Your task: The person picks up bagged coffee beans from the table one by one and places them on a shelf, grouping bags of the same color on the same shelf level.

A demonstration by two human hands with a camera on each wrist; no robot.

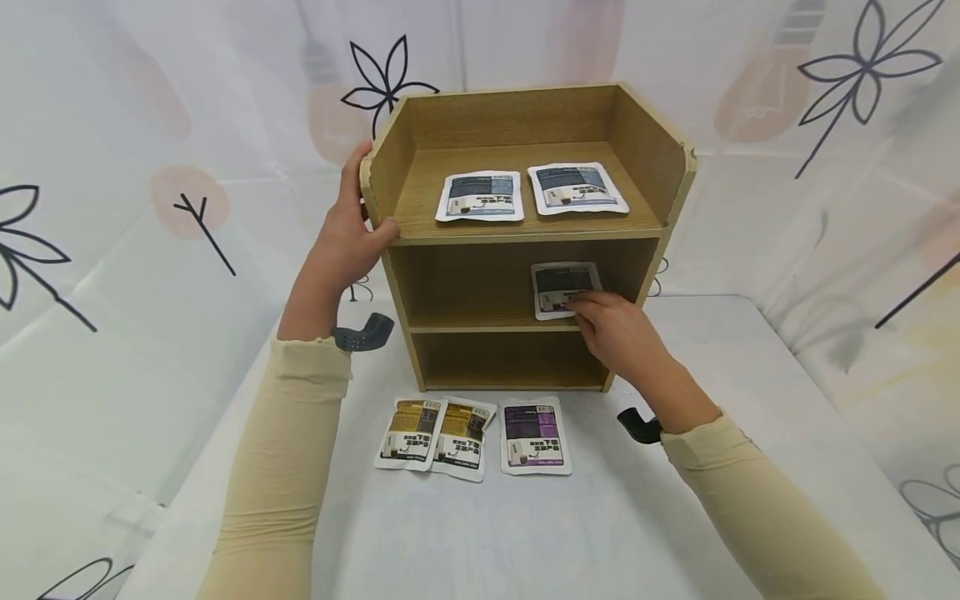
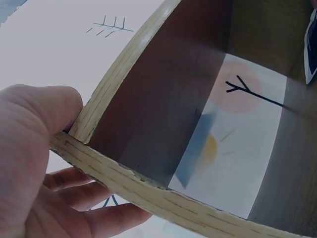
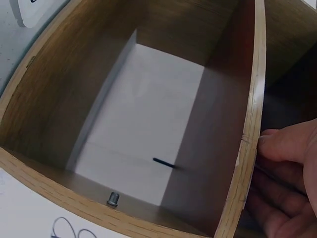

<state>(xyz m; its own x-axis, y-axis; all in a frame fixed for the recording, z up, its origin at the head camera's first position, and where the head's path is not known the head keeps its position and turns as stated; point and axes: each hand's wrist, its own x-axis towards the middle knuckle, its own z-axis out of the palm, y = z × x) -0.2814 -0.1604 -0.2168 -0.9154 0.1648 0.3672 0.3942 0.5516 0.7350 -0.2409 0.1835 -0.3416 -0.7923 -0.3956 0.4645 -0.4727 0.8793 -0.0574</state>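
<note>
My left hand (image 1: 348,229) grips the left side panel of a small wooden shelf unit (image 1: 525,237). Its thumb lies on the near side of the panel's edge, the other fingers round the outside. In the middle compartment lies a dark green and white packet (image 1: 551,283). The fingertips of my right hand (image 1: 618,333) are on this packet's lower right part, while the thumb stands apart at the board's front edge (image 3: 251,114). The right wrist view does not show the packet. Two blue and white packets (image 1: 480,197) lie side by side on the top shelf.
On the white table (image 1: 510,542), before the unit, lie two overlapping brown and white packets (image 1: 408,433) and a purple and white packet (image 1: 536,437). A wall sheet with flower drawings (image 1: 386,79) hangs behind. The lowest compartment (image 1: 510,361) sits under the right hand's level.
</note>
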